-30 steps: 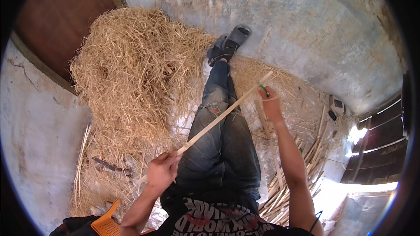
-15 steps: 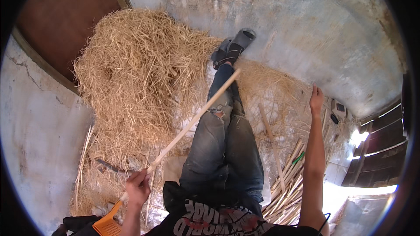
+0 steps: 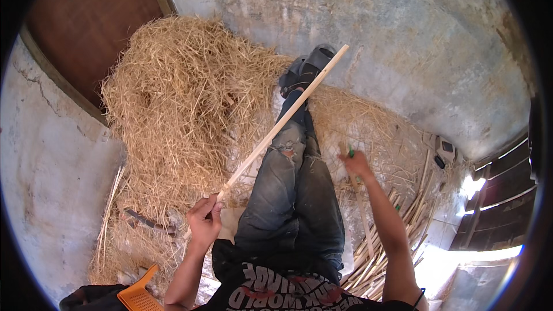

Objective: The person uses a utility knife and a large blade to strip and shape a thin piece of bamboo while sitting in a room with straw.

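My left hand is closed round the near end of a long pale bamboo stick. The stick slants up and right across my outstretched legs, its far end beyond my sandals. To the right of my knees, my right hand is closed on a slim green thing; its green shows on both sides of the fingers, and its kind cannot be made out. Below that hand, a flat wooden strip leans over a bundle of thin sticks.
A big straw heap fills the far left beside a brown door panel. A dark-bladed knife lies on straw near my left hand. An orange perforated thing is at lower left, a small device by the right wall.
My right hand has swung left and nearer, from by the wall to beside my knees, and now holds the green thing. My left hand and the bamboo stick have shifted up and right.
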Demonstrator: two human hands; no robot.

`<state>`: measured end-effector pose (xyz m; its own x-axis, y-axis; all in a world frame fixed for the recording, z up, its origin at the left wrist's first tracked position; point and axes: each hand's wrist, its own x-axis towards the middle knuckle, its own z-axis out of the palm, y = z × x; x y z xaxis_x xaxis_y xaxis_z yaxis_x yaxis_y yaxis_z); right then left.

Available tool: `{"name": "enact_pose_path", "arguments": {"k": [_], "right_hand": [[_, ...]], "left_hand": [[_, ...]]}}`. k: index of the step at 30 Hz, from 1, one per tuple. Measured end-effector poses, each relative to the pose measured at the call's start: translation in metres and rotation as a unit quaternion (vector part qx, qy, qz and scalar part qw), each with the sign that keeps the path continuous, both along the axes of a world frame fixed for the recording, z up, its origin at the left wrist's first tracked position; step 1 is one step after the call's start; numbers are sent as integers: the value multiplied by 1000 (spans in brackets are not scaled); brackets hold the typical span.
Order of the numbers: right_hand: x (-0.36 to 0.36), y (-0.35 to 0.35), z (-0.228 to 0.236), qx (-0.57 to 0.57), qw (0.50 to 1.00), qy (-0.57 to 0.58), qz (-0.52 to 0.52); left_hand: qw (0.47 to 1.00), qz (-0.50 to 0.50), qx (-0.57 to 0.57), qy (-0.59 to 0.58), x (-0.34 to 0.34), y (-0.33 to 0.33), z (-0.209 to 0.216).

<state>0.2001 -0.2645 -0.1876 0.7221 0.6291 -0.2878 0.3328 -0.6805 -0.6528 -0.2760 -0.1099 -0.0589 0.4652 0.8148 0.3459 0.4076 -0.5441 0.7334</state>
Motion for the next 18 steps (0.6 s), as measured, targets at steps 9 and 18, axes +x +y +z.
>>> {"name": "enact_pose_path", "arguments": {"k": [9,18], "right_hand": [[-75,-13,-56,153,976,127,-88],[-76,54,125,389,916,-52,-86]], "left_hand": [[998,-19,-55,-18,7,-3,-18],[988,-43,-137,-61,21,-16,-25]]}}
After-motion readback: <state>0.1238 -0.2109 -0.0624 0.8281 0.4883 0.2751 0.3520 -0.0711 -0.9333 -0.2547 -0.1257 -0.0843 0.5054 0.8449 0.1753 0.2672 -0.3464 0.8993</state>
